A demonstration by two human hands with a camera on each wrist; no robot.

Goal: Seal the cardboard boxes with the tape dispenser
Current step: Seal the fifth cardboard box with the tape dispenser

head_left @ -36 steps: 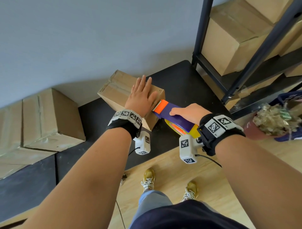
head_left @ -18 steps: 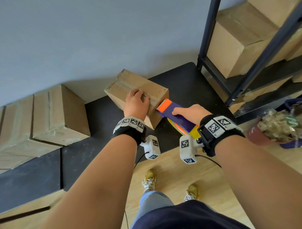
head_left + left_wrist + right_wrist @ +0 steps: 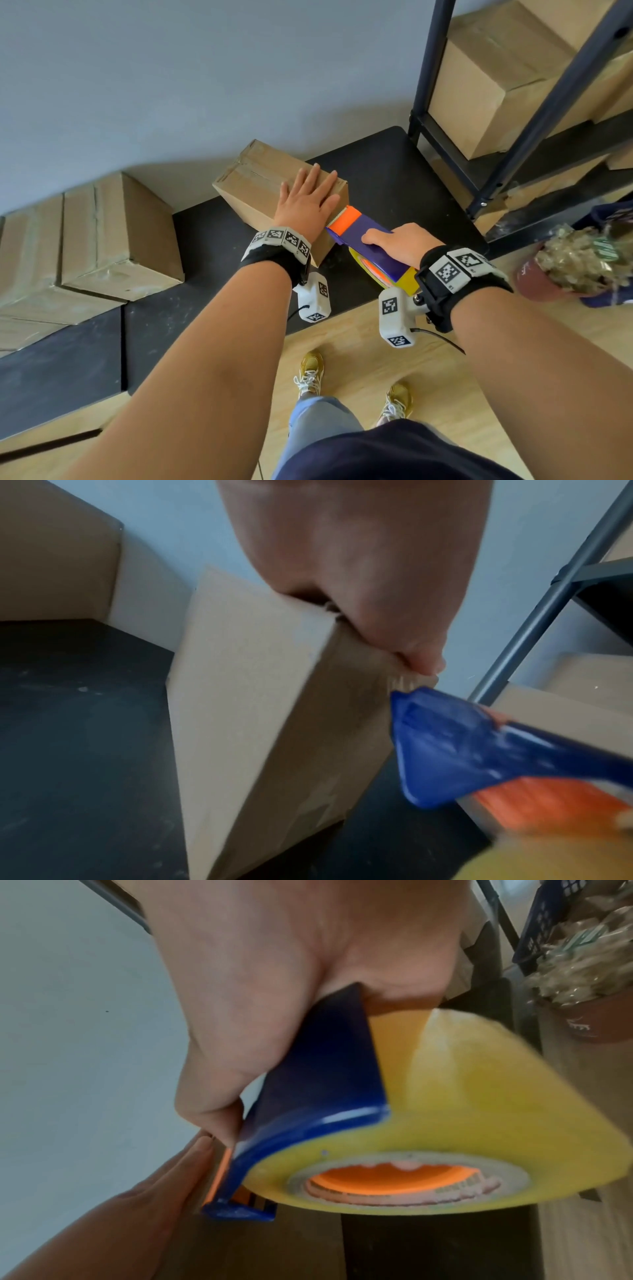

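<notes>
The box point(image 3: 260, 185) sits on the black surface point(image 3: 376, 171) by the wall. The left hand point(image 3: 305, 205) lies flat on its top, fingers straight. The right hand point(image 3: 400, 241) grasps the dispenser point(image 3: 363, 236), whose orange end touches the box's near edge beside the left hand.

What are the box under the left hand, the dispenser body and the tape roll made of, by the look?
Box: brown corrugated cardboard, matte; a frayed, fluted edge shows at its corner in the left wrist view. Tape dispenser: likely moulded plastic, glossy blue with an orange part at the front, highlights along its edges. Tape roll: translucent yellowish film, probably plastic, on a pale core.
</notes>
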